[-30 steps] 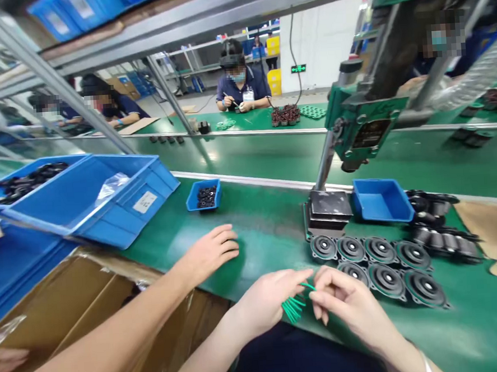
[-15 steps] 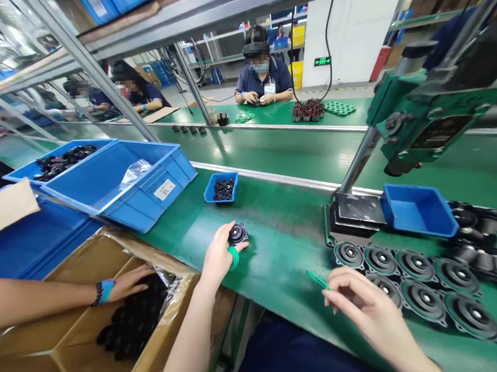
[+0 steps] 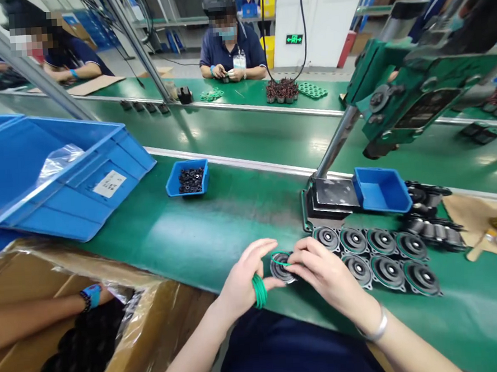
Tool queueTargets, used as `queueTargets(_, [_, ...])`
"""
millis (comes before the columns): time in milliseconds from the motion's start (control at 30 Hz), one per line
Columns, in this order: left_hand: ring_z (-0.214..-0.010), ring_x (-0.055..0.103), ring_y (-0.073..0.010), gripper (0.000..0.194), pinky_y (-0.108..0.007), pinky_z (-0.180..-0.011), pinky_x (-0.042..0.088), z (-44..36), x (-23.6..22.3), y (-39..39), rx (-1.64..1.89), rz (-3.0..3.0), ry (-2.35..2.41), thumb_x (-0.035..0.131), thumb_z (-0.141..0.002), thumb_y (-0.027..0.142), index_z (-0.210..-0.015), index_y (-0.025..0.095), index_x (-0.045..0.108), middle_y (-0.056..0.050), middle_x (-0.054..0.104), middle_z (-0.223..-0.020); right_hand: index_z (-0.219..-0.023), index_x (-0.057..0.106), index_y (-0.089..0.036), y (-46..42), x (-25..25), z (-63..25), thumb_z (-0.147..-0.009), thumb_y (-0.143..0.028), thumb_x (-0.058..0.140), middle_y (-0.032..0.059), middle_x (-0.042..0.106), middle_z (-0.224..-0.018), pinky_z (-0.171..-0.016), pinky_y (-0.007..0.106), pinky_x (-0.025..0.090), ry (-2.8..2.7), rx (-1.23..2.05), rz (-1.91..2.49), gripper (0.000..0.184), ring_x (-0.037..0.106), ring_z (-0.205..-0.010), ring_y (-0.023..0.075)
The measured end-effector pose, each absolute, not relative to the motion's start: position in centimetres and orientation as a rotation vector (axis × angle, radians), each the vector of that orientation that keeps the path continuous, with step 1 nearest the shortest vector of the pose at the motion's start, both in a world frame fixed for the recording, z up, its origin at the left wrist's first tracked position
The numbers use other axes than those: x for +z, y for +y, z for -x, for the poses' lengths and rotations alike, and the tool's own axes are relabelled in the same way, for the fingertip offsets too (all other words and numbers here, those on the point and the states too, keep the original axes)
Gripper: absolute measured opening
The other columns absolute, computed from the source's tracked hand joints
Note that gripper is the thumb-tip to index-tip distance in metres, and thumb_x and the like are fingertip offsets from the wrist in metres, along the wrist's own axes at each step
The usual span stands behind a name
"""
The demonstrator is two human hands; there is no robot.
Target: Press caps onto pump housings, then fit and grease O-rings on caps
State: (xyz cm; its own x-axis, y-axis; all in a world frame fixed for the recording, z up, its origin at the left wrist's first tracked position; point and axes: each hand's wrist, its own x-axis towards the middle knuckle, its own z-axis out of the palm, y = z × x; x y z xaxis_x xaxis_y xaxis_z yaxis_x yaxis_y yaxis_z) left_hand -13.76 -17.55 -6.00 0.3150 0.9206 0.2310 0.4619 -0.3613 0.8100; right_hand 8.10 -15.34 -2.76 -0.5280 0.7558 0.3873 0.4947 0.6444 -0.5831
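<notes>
A round black motor end cover [image 3: 281,271] with stepped rings sits between the thumb and fingers of my left hand [image 3: 243,281], low over the green bench. Several green rubber rings [image 3: 260,291] are looped round a finger of that hand. My right hand [image 3: 327,268] pinches a single thin green ring [image 3: 279,253] against the cover's top face; its fingertips hide part of the cover's right side. Just right of my hands, similar covers [image 3: 387,272] lie in two rows, with green rings visible round their edges.
Behind the rows stands a green bench press [image 3: 411,100] beside a blue bin [image 3: 383,192]. A small blue bin of black parts [image 3: 191,181] and a large blue crate [image 3: 75,180] are left. Another person's arm [image 3: 38,319] reaches into a carton [image 3: 127,339] of black parts.
My left hand has brought the cover right and nearer to me. My right hand has moved left, carrying the green ring onto it. The view has shifted to the right.
</notes>
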Motion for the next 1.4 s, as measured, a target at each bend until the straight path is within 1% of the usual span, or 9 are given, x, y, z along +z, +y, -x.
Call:
queueTargets(67, [-0.072, 0.067, -0.0122, 0.031, -0.030, -0.077, 0.060, 14.1, -5.8, -17.1, 1.038, -2.046, 1.154, 0.062, -0.092, 0.032, -0.120, 0.020, 0.060, -0.013, 0.065, -0.122, -0.097, 0.062, -0.019, -15.1, -3.0, -8.2, -0.096, -0.026, 0.053, 0.0038, 0.056, -0.095, -0.076, 0.019, 0.049, -2.277, 0.580, 0.985, 0.011, 0.059, -0.085, 0.0088])
queueTargets(133, [-0.087, 0.070, -0.0153, 0.015, -0.027, -0.080, 0.059, 14.3, -5.5, -16.5, 1.080, -2.151, 1.059, 0.055, -0.096, 0.026, -0.103, 0.018, 0.065, -0.009, 0.070, -0.105, -0.096, 0.061, -0.018, -15.1, -3.2, -8.4, -0.096, -0.026, 0.054, 0.0036, 0.056, -0.095, -0.077, 0.020, 0.049, -2.273, 0.609, 1.007, 0.010, 0.058, -0.085, 0.0090])
queueTargets(367, [-0.084, 0.069, -0.0140, 0.015, -0.022, -0.075, 0.057, 14.2, -5.2, -16.5, 1.025, -2.218, 1.077, 0.052, -0.098, 0.024, -0.095, 0.017, 0.065, -0.007, 0.069, -0.093, -0.094, 0.055, -0.017, -16.3, -3.8, -8.8, -0.096, -0.029, 0.054, 0.0031, 0.055, -0.091, -0.075, 0.021, 0.048, -2.267, 0.611, 1.075, 0.013, 0.056, -0.084, 0.0099])
queueTargets(700, [-0.088, 0.064, -0.0121, 0.009, -0.020, -0.080, 0.052, 14.9, -5.1, -17.3, 0.864, -2.105, 1.093, 0.053, -0.096, 0.015, -0.091, 0.019, 0.060, -0.005, 0.062, -0.098, -0.108, 0.050, -0.016, -17.7, -4.3, -8.9, -0.091, -0.038, 0.061, 0.0081, 0.056, -0.103, -0.082, 0.029, 0.052, -2.347, 0.572, 1.080, 0.030, 0.058, -0.095, 0.0161])
queueTargets(967, [-0.093, 0.062, -0.0135, 0.012, -0.022, -0.083, 0.052, 14.6, -5.4, -18.2, 0.792, -2.016, 1.151, 0.055, -0.093, 0.011, -0.088, 0.018, 0.065, -0.005, 0.055, -0.105, -0.099, 0.053, -0.015, -18.4, -5.4, -8.7, -0.096, -0.023, 0.054, 0.0060, 0.060, -0.095, -0.080, 0.029, 0.048, -2.372, 0.363, 1.014, 0.008, 0.057, -0.089, 0.0150])
queueTargets(1067, [-0.076, 0.061, -0.0092, 0.009, -0.023, -0.074, 0.055, 14.6, -5.9, -19.0, 0.779, -2.013, 1.138, 0.060, -0.092, 0.018, -0.094, 0.020, 0.068, -0.006, 0.051, -0.116, -0.100, 0.055, -0.015, -18.5, -5.8, -8.8, -0.095, -0.020, 0.054, 0.0061, 0.060, -0.093, -0.077, 0.029, 0.047, -2.387, 0.296, 0.970, 0.007, 0.053, -0.084, 0.0142])
queueTargets(1200, [-0.062, 0.055, -0.0040, 0.024, -0.024, -0.065, 0.057, 14.5, -7.5, -20.6, 0.819, -2.064, 1.113, 0.057, -0.094, 0.025, -0.116, 0.029, 0.066, -0.008, 0.045, -0.135, -0.102, 0.059, -0.015, -18.6, -5.7, -8.8, -0.093, -0.010, 0.052, 0.0066, 0.059, -0.090, -0.072, 0.028, 0.043, -2.401, 0.117, 0.886, 0.013, 0.049, -0.080, 0.0134])
queueTargets(1333, [-0.054, 0.048, -0.0027, 0.062, -0.029, -0.062, 0.060, 13.3, -8.6, -20.6, 0.887, -1.897, 1.194, 0.065, -0.090, 0.036, -0.145, 0.034, 0.037, -0.018, 0.033, -0.152, -0.098, 0.061, -0.014, -19.1, -5.0, -9.5, -0.087, -0.007, 0.058, 0.0044, 0.058, -0.080, -0.065, 0.027, 0.040, -2.400, 0.027, 0.697, 0.013, 0.046, -0.070, 0.0114])
queueTargets(1400, [-0.056, 0.052, -0.0055, 0.072, -0.033, -0.067, 0.062, 12.2, -8.7, -19.6, 0.823, -1.823, 1.262, 0.069, -0.086, 0.039, -0.146, 0.031, 0.033, -0.019, 0.041, -0.146, -0.099, 0.062, -0.011, -19.5, -4.4, -10.5, -0.088, -0.007, 0.055, 0.0064, 0.059, -0.083, -0.067, 0.029, 0.043, -2.361, 0.047, 0.631, 0.013, 0.049, -0.073, 0.0128])
